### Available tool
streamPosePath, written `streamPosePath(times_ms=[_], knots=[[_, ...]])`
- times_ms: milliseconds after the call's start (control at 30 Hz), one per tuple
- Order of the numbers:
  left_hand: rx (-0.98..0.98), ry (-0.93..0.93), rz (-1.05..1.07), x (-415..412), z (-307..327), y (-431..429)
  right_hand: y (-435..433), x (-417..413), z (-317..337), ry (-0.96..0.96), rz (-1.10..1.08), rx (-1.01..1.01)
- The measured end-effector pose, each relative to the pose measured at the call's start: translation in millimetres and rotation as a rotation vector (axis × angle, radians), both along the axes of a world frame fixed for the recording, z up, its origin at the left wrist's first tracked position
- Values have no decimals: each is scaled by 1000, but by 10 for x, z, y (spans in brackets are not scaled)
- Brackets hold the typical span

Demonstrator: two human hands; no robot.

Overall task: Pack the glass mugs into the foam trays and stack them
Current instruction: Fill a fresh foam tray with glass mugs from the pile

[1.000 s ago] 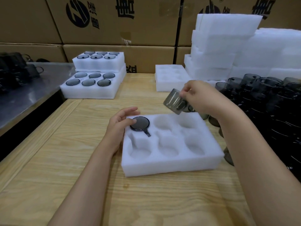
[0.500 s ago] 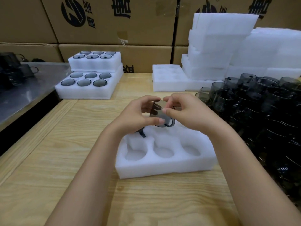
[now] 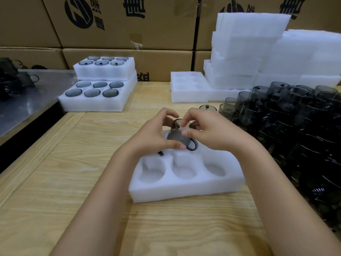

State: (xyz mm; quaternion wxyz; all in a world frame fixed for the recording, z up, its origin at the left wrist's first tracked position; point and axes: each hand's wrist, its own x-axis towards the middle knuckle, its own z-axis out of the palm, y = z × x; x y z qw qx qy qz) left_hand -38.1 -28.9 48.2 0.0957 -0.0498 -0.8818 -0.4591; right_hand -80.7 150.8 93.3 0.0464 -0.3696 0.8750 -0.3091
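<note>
A smoky grey glass mug [image 3: 177,134] hangs upside down just over the back middle pocket of a white foam tray [image 3: 186,189] on the wooden table. My left hand [image 3: 156,134] and my right hand [image 3: 206,131] both pinch it from the sides, its handle pointing toward me. Another mug sits in the back left pocket, mostly hidden by my left hand; only its handle tip [image 3: 160,154] shows. The three front pockets hold nothing. A crowd of loose grey mugs [image 3: 295,126] stands at the right.
Two filled foam trays [image 3: 97,100] lie stacked at the back left. One empty tray [image 3: 188,87] and tall stacks of foam [image 3: 245,52] stand at the back. Cardboard boxes [image 3: 129,24] wall off the rear. A metal surface [image 3: 27,97] adjoins the table's left edge.
My right hand brought the mug from the right over the tray. My left hand left the seated mug and joined it on the new mug, which has turned upside down and come lower.
</note>
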Motion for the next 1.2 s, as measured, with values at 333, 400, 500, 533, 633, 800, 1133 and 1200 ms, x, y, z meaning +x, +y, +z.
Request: streamPosePath(times_ms=[333,400,500,533,633,800,1133,1200], knots=[[238,-111,-138,60,125,12,-63,-88,-155,50,19,52],[326,-71,-102,46,169,87,-118,-76,-222,30,38,-9],[-83,-35,-47,9,121,265,-230,-57,-391,50,135,35],[-248,-53,-45,-3,68,302,-248,-52,-448,106,137,146],[-467,-119,-34,-20,-54,333,-224,-75,-556,163,115,334],[-520,-178,-7,-52,-76,323,-252,-68,-528,149,75,469],[-520,-129,-88,-26,-32,278,-245,54,-509,173,7,420],[-497,-100,-95,-23,-35,261,-233,100,-460,133,13,368]])
